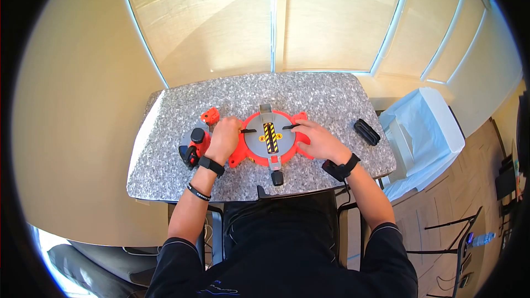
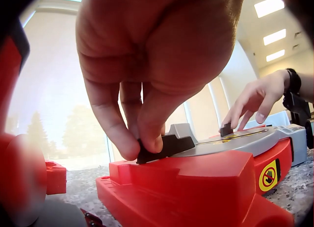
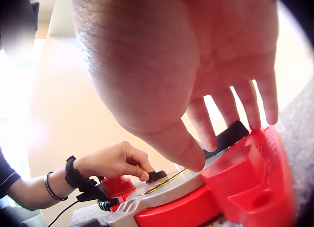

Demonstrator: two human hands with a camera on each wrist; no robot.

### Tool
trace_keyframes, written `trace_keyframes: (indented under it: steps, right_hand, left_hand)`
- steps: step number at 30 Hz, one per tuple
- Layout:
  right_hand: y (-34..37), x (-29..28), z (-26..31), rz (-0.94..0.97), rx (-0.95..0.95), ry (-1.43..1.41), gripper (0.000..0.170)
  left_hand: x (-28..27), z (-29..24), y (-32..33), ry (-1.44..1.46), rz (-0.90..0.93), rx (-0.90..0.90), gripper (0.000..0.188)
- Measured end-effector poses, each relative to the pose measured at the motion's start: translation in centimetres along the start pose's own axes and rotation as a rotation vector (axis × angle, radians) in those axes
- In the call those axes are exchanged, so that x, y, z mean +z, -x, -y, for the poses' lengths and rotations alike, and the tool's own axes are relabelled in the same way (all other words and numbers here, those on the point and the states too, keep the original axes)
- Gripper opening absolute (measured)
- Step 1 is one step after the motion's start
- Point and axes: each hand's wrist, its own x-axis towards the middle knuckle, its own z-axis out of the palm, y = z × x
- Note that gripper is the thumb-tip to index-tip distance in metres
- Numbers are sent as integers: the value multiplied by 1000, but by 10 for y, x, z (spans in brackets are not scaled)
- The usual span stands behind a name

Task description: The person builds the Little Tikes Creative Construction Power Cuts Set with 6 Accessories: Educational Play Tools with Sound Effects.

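Note:
A red round base with a grey turntable (image 1: 255,144) lies on the table, like a mitre saw base, with a black-and-yellow striped slot across its middle. My left hand (image 1: 224,139) pinches a black bar (image 2: 169,146) between thumb and fingers at the turntable's left edge. At the opposite edge, my right hand (image 1: 319,140) has its fingers extended by a second black bar (image 3: 228,137). Its thumb reaches down at the near side of that bar. A grey arm with a black knob (image 1: 277,178) sticks out of the base toward me.
A red and black tool part (image 1: 197,142) stands left of the base, with a smaller red piece (image 1: 210,115) behind it. A black case-like object (image 1: 367,132) lies at the right on the speckled table (image 1: 317,91). A lined bin (image 1: 436,127) stands beyond the table's right edge.

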Motion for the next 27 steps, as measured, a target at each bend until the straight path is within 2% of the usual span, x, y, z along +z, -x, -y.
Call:
trace_keyframes:
  steps: [11,17,23,27]
  right_hand:
    - [0,-1,2,13,19,10,42]
    - [1,-2,4,19,31,3,42]
    - [-1,-3,1,47,43,-7,43]
    - [-1,-3,1,59,52,-13,43]
  left_hand:
    - [2,-8,6,-112,-12,-11,15]
    - [2,-12,12,-20,-37,-45,17]
    - [-4,-20,17,72,-72,-61,11]
    - [-9,-26,23,83,-81,-73,19]
